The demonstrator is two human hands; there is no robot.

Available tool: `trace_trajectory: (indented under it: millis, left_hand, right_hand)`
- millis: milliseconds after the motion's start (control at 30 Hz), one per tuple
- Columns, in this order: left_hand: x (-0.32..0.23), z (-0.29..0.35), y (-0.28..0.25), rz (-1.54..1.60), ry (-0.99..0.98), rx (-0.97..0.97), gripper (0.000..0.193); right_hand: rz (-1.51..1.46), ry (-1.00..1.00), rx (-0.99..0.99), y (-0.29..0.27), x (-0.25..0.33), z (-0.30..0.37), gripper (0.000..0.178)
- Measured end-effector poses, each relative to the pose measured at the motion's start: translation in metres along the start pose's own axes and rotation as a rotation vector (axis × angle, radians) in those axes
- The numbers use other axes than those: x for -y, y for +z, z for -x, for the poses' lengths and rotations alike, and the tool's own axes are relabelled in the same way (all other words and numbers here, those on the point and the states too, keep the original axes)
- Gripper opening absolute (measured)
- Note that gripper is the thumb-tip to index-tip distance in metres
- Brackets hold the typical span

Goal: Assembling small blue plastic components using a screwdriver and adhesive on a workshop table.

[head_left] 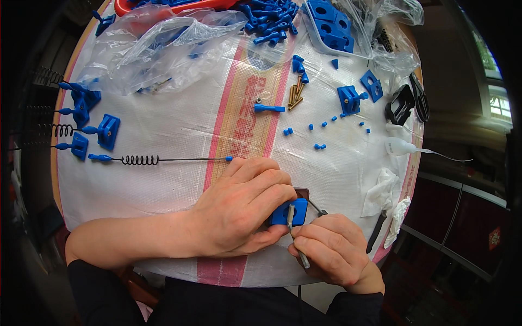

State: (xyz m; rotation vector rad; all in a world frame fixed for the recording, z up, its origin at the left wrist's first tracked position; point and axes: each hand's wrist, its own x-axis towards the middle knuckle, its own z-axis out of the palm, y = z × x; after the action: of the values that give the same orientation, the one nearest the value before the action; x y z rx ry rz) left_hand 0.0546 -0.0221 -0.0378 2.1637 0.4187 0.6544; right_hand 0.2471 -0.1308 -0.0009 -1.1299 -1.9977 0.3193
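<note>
While both hands crowd the near edge of the table, this is how the piece looks from where I stand:

Blue block: a small moulded plastic block point(289, 212) sits at the near edge of the white woven sheet point(163, 185), partly over a brown pad point(302, 192).
Left hand: the left hand point(242, 209) is clamped on the block, thumb under its near side and fingers curled over its top.
Right hand: the right hand point(331, 252) is closed round a thin metal tool point(296, 239), whose tip meets the block's face.
Handling: I judge it light, stiff and rather slick; pinching its flat sides should hold best.
Risk: so small a piece could twist under the tool.
Nearby: a spring on a rod point(157, 159), brass screws point(295, 93) and loose blue caps point(319, 146) lie further up.
</note>
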Motion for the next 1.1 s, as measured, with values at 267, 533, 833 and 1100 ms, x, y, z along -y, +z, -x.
trace_trajectory:
  millis: [267, 533, 833, 1100]
  left_hand:
    - [0.0006, -0.0002, 0.0000, 0.005, 0.005, 0.001, 0.051]
    - [0.0005, -0.0005, -0.0002, 0.004, 0.001, 0.002, 0.052]
    - [0.0002, 0.0002, 0.0003, 0.002, 0.004, 0.000, 0.050]
    - [0.0000, 0.0002, 0.0005, -0.002, 0.000, 0.001, 0.050]
  right_hand:
    - [-0.004, -0.004, -0.007, 0.0010, -0.0007, 0.0006, 0.026]
    - [-0.006, 0.012, -0.005, 0.0007, 0.0002, -0.0002, 0.025]
    - [0.005, 0.007, -0.009, 0.0018, 0.0003, 0.0002, 0.025]
    - [0.001, 0.008, -0.004, 0.0017, -0.0005, 0.0007, 0.025]
